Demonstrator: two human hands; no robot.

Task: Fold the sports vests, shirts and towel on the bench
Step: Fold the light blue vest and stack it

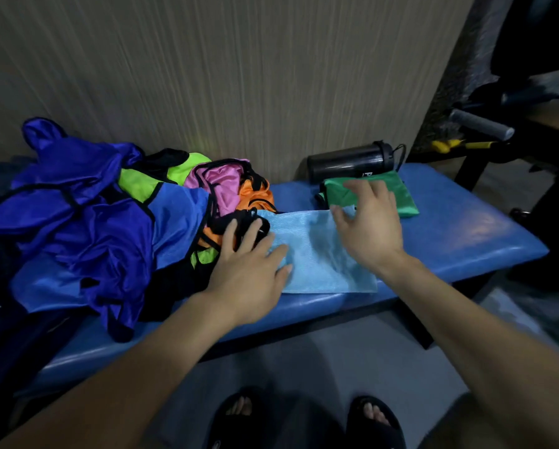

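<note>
On the blue bench, the folded light-blue vest lies under both hands: left hand flat on its left edge, right hand spread above its right end.

Item count, as visible:

- Surface: one, blue padded.
- Folded green garment: one.
- Light blue garment, laid flat: one.
- Unfolded heap: one; colours showing are royal blue, mid blue, lime green, pink, orange and black. The number of separate pieces in it cannot be determined.
- Black bottle, on its side: one.
- Hands: two, left hand and right hand.
- Sandalled feet: two.
</note>
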